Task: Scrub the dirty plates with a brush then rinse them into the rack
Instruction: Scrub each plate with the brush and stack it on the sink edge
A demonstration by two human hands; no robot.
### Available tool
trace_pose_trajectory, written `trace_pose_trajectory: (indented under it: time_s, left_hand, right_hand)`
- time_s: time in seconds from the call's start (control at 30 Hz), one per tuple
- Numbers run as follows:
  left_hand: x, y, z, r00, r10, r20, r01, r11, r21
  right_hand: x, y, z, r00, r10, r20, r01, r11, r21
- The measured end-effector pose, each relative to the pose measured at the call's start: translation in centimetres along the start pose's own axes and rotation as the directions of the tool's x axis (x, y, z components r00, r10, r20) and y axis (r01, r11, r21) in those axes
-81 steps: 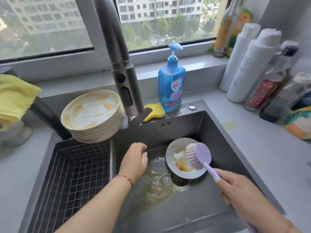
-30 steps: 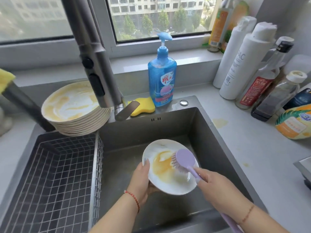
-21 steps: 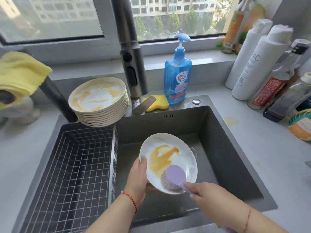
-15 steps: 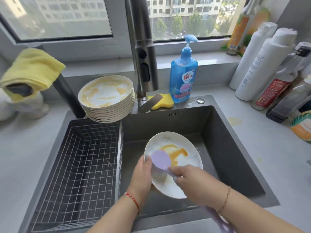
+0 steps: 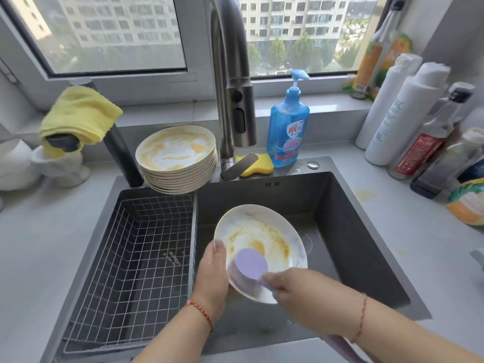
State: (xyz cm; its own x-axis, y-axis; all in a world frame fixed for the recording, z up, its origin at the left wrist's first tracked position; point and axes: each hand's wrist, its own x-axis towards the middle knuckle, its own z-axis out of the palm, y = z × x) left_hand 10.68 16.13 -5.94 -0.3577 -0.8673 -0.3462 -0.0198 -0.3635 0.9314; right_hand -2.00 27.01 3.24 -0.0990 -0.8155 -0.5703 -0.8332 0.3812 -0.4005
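Observation:
A white plate (image 5: 264, 231) smeared with orange sauce is tilted over the dark sink (image 5: 348, 231). My left hand (image 5: 212, 273) grips its left rim, thumb on the face. My right hand (image 5: 301, 289) holds the handle of a lilac brush (image 5: 250, 264), whose head presses on the plate's lower part. A stack of several dirty plates (image 5: 178, 158) stands on the sink's back edge, left of the faucet. The wire rack (image 5: 136, 247) fills the sink's left half and holds nothing.
The steel faucet (image 5: 233, 100) rises behind the plate. A blue soap bottle (image 5: 288, 127) and a yellow sponge (image 5: 258, 166) stand behind the sink. Bottles (image 5: 403, 113) crowd the right counter. A yellow cloth (image 5: 78, 113) hangs at the left.
My left hand lifted the plate from the sink floor. The brush has swept across the plate, from its left side down to the lower middle, smearing the sauce.

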Motion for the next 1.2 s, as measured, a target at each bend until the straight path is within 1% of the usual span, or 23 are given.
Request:
trace_pose_trajectory:
  time_s: [0.07, 0.13, 0.2, 0.23, 0.27, 0.33, 0.37, 0.43, 0.47, 0.5, 0.6, 0.63, 0.67, 0.73, 0.77, 0.8, 0.87, 0.93, 1.03, 1.07, 1.1, 1.13, 1.2]
  left_hand:
    - [-0.2, -0.1, 0.4, 1.0, -0.004, 0.016, 0.004, 1.0, 0.005]
    - [-0.4, 0.0, 0.6, 1.0, 0.002, 0.028, -0.002, 1.0, 0.007]
    - [-0.4, 0.1, 0.5, 1.0, 0.011, 0.025, -0.01, 1.0, -0.009]
    - [-0.4, 0.3, 0.5, 1.0, 0.013, 0.021, -0.012, 1.0, -0.018]
    - [-0.3, 0.4, 0.4, 1.0, 0.013, 0.017, -0.013, 1.0, -0.027]
    - [-0.2, 0.6, 0.2, 1.0, 0.018, 0.005, -0.018, 0.999, -0.037]
    - [-0.1, 0.7, 0.0, 1.0, 0.018, -0.004, -0.018, 0.999, -0.035]
    - [0.1, 0.6, -0.2, 1.0, 0.009, -0.018, -0.009, 0.999, -0.041]
    - [0.1, 0.5, -0.2, 1.0, 0.006, -0.022, -0.007, 0.999, -0.045]
    - [0.1, 0.5, -0.1, 1.0, 0.006, -0.023, -0.007, 0.999, -0.048]
    - [0.0, 0.6, -0.1, 0.999, 0.008, -0.032, -0.01, 0.999, -0.054]
    - [0.0, 0.7, -0.1, 1.0, 0.009, -0.029, -0.011, 0.998, -0.055]
    - [-0.1, 0.9, -0.2, 1.0, 0.01, -0.026, -0.012, 0.999, -0.053]
    - [0.1, 1.2, -0.4, 0.999, 0.013, -0.029, -0.014, 0.999, -0.04]
    - [0.2, 1.2, -0.5, 0.999, 0.012, -0.033, -0.013, 0.999, -0.033]
    - [0.2, 1.3, -0.5, 0.999, 0.013, -0.039, -0.014, 1.0, -0.028]
    - [0.0, 1.3, -0.2, 1.0, 0.01, -0.024, -0.011, 1.0, -0.017]
    - [-0.3, 1.1, 0.1, 1.0, 0.006, 0.011, -0.006, 1.0, 0.006]
    - [-0.9, 0.8, 0.6, 0.999, -0.011, 0.047, 0.009, 0.999, 0.051]
    - [-1.0, 0.8, 0.6, 0.998, -0.019, 0.057, 0.015, 0.998, 0.061]
    - [-1.0, 1.0, 0.7, 0.998, -0.019, 0.059, 0.015, 0.998, 0.062]
    - [-0.9, 1.2, 0.6, 0.999, -0.016, 0.051, 0.012, 0.998, 0.062]
    - [-0.7, 1.6, 0.4, 0.999, -0.013, 0.04, 0.011, 0.999, 0.052]
  right_hand:
    - [1.3, -0.8, -0.8, 0.995, 0.046, -0.093, -0.044, 0.999, 0.019]
    - [2.6, 0.0, -1.4, 0.978, 0.055, -0.199, -0.069, 0.995, -0.065]
    - [3.0, 1.6, -2.2, 0.959, 0.086, -0.272, -0.116, 0.989, -0.094]
    - [2.9, 2.5, -2.6, 0.956, 0.11, -0.273, -0.146, 0.983, -0.115]
    - [2.5, 3.1, -2.7, 0.962, 0.135, -0.238, -0.175, 0.972, -0.157]
    - [1.0, 3.4, -2.4, 0.981, 0.146, -0.128, -0.171, 0.96, -0.221]
    - [0.2, 2.9, -1.9, 0.99, 0.121, -0.073, -0.134, 0.968, -0.211]
    - [-1.1, 1.5, -1.0, 0.998, 0.06, -0.01, -0.061, 0.992, -0.108]
    - [-1.1, 0.9, -0.8, 0.999, 0.049, -0.018, -0.05, 0.997, -0.05]
    - [-0.7, 0.4, -0.8, 0.998, 0.047, -0.031, -0.048, 0.998, -0.041]
    - [1.4, 0.7, -1.6, 0.993, 0.052, -0.108, -0.073, 0.976, -0.205]
    - [1.6, 1.2, -2.0, 0.989, 0.053, -0.141, -0.085, 0.97, -0.227]
    - [1.6, 2.0, -2.4, 0.989, 0.06, -0.135, -0.091, 0.968, -0.233]
    - [0.6, 2.6, -2.8, 0.998, 0.056, -0.039, -0.063, 0.972, -0.226]
    - [0.0, 2.5, -2.6, 0.999, 0.045, 0.013, -0.042, 0.983, -0.178]
    - [-0.6, 2.2, -2.3, 0.998, 0.022, 0.052, -0.018, 0.996, -0.086]
    - [-1.0, 0.9, -1.8, 0.997, -0.031, 0.066, 0.026, 0.997, 0.072]
    - [-0.1, -0.4, -1.8, 0.999, -0.053, 0.009, 0.052, 0.991, 0.125]
    - [2.4, -0.8, -2.9, 0.99, 0.024, -0.138, 0.002, 0.982, 0.187]
    - [2.9, -0.4, -3.3, 0.981, 0.05, -0.188, -0.022, 0.988, 0.153]
    - [3.4, 0.4, -3.6, 0.971, 0.064, -0.229, -0.049, 0.996, 0.068]
    - [3.6, 1.3, -3.7, 0.965, 0.07, -0.252, -0.086, 0.995, -0.056]
    - [3.4, 2.7, -3.8, 0.97, 0.101, -0.221, -0.164, 0.943, -0.291]
